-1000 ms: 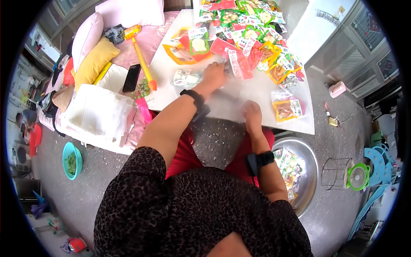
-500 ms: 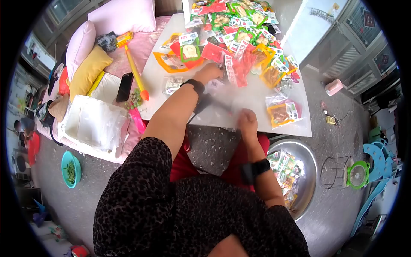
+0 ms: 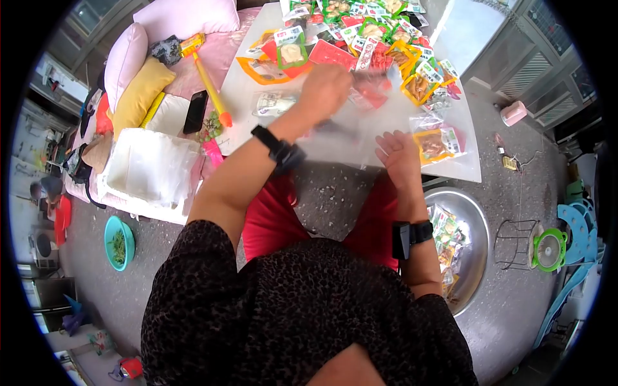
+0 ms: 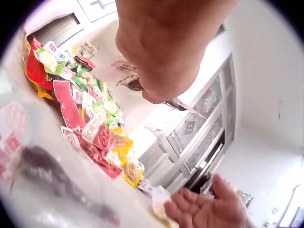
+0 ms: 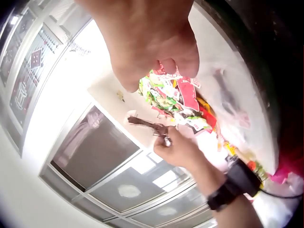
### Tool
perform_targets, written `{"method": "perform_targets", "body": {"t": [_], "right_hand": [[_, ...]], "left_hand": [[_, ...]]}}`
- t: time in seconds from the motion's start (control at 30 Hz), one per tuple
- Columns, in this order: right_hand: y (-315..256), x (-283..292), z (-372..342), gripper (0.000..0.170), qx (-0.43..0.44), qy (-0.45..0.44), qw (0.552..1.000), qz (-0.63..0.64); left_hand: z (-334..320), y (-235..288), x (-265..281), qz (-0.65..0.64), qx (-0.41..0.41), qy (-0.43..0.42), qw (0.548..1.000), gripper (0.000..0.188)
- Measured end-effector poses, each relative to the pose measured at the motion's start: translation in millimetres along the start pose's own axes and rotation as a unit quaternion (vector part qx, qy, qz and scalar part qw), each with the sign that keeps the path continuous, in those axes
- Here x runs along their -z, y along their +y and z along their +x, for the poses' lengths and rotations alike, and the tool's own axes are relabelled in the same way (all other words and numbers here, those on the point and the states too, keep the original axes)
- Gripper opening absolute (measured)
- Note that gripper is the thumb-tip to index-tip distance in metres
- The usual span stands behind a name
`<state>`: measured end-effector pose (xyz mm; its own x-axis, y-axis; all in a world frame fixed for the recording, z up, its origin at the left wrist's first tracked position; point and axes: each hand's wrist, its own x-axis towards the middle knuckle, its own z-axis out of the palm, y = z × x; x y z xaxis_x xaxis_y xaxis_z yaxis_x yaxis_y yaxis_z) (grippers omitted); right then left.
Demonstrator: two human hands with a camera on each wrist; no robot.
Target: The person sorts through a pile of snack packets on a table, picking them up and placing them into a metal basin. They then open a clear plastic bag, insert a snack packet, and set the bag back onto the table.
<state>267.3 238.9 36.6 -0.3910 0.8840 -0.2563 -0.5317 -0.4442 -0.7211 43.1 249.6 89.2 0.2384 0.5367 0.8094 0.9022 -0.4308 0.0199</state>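
My left hand is raised over the table and grips a clear packet with a dark brown strip inside. In the head view this packet is blurred. My right hand stands near the table's front edge, palm up with fingers spread and nothing in it. Between the hands, another dark elongated item lies on the tabletop. Beyond the left hand is a red packet. A yellow-edged food packet lies just right of the right hand.
A heap of colourful food packets covers the table's far side. A steel basin with more packets stands on the floor at right. Left of the table, a bed holds a white foam box, a phone and a yellow stick.
My left hand has lifted off the tabletop and moved up and right, carrying the clear packet. My right hand has uncurled and turned palm up, slightly farther right.
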Motion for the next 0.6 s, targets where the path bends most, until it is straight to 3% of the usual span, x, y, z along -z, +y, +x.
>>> {"method": "perform_targets", "body": {"t": [0.03, 0.1, 0.17, 0.2, 0.4, 0.5, 0.6], "right_hand": [[-1.6, 0.7, -1.1, 0.035, -0.025, 0.007, 0.999, 0.022], [-5.9, 6.0, -9.6, 0.034, -0.046, -0.075, 0.996, 0.029], [-9.9, 13.3, -16.5, 0.034, -0.097, -0.147, 0.984, 0.04], [-9.7, 21.7, -18.6, 0.035, -0.11, -0.147, 0.982, 0.046], [-15.0, 36.3, -56.2, 0.044, -0.119, -0.139, 0.979, 0.093], [-2.6, 59.6, -48.9, 0.026, -0.082, -0.104, 0.991, 0.008], [0.9, 69.9, -45.4, 0.016, -0.015, -0.062, 0.998, 0.012]], "left_hand": [[-11.0, 12.6, 0.0, -0.012, -0.059, 0.034, 0.998, 0.013], [-32.4, 47.2, 9.9, -0.026, -0.077, 0.031, 0.996, 0.013], [-55.4, 71.3, 10.9, -0.037, -0.061, -0.076, 0.995, 0.014], [-64.4, 79.1, 9.6, -0.042, -0.053, -0.128, 0.989, 0.015], [-73.5, 98.4, 1.6, -0.066, -0.119, -0.088, 0.987, 0.017], [-72.0, 110.4, -1.9, -0.076, -0.112, -0.085, 0.987, 0.021], [-61.4, 121.7, 2.1, -0.055, 0.062, -0.081, 0.993, 0.025]]}}
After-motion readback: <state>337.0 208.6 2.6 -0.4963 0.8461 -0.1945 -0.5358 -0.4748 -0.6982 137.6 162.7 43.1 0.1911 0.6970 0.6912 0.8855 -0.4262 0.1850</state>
